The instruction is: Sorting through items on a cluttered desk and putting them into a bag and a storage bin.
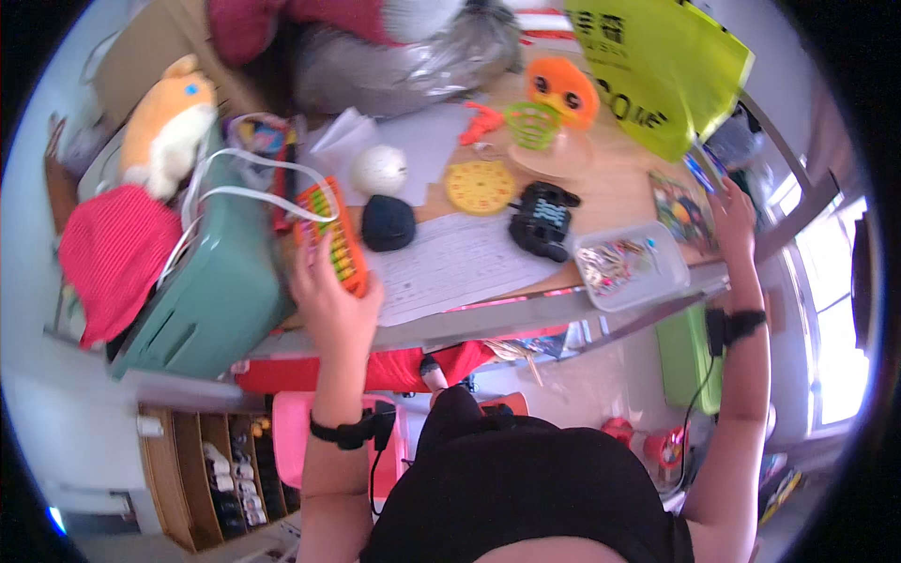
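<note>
My left hand (334,299) grips the near end of an orange abacus (348,255) with green and yellow beads, thumb on its right edge and fingers on its left. At the table's right end, my right hand (735,214) reaches over the edge of a picture booklet (679,207). Its fingertips are close to a blue-and-white object (704,171); whether they hold it is unclear. Beside the abacus are a dark rounded pouch (388,223) and a white ball (380,171). Printed sheets (443,271) lie right of my left hand.
A green case (211,295) with a white cable stands left, under a pink hat (120,253) and a plush toy (169,127). A yellow clock dial (481,187), black device (543,219), clear box of trinkets (662,264), orange plush (563,88) and yellow-green bag (662,77) occupy the table.
</note>
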Action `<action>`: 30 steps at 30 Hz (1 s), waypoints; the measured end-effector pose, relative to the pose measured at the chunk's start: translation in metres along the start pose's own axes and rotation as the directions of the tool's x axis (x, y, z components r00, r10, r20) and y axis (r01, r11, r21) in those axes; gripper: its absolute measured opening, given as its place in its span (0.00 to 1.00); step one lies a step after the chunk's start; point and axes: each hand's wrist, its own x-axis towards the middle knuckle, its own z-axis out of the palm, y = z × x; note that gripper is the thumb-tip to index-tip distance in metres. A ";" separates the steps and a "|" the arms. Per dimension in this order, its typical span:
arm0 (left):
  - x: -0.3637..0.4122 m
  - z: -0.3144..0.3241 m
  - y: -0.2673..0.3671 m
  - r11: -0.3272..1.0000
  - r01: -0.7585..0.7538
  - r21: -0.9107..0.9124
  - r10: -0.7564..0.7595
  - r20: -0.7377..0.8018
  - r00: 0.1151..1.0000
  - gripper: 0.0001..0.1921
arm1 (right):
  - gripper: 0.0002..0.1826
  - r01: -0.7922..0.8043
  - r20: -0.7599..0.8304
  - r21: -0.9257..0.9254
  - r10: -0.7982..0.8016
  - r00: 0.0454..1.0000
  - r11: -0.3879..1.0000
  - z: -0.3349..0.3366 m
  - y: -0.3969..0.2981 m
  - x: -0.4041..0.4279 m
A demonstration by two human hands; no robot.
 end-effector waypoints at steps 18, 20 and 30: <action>-0.014 -0.099 0.058 0.603 -0.130 -0.787 0.280 0.056 0.958 0.27 | 0.13 -0.156 0.382 0.868 -0.434 0.816 0.471 -0.081 -0.202 -0.092; -0.005 -0.097 0.077 0.609 -0.221 -0.761 0.458 0.110 0.882 0.28 | 0.22 -0.496 0.534 0.840 -0.501 0.681 0.222 -0.085 -0.216 -0.099; 0.006 -0.032 0.130 0.553 -0.396 -0.733 0.635 0.064 0.770 0.36 | 0.23 -0.497 0.481 0.863 -0.156 0.863 -0.085 -0.068 -0.205 -0.093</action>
